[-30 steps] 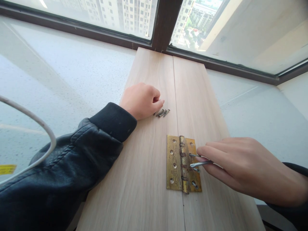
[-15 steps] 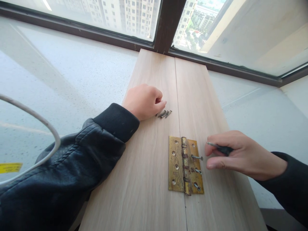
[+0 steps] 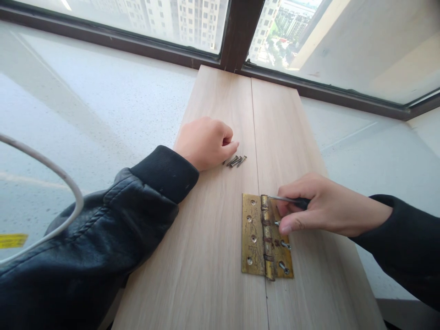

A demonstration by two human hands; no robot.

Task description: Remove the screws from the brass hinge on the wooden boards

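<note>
My left hand [image 3: 209, 143] rests in a loose fist on the pale wooden board [image 3: 220, 98]. Beside its fingertips lies a small pile of screws [image 3: 236, 161]. My right hand [image 3: 316, 201] is closed around a screwdriver [image 3: 292, 200] with a dark handle, its metal shaft pointing left over the top of the hinge [image 3: 252, 233]. This worn brass hinge lies open across the seam between two boards. Several screws, such as the lowest screw [image 3: 283, 267], stand tilted in its right leaf. My right thumb partly covers the upper one. Bare holes show in the left leaf.
Dark window frames [image 3: 237, 36] rise behind the boards' far end. A white speckled surface [image 3: 154, 91] lies on both sides of them. A pale cable [image 3: 65, 176] curves in from the left, near a yellow label [image 3: 13, 240].
My right hand has moved left with the screwdriver, from beside the hinge to over its right leaf. My left hand and the loose screws have stayed put.
</note>
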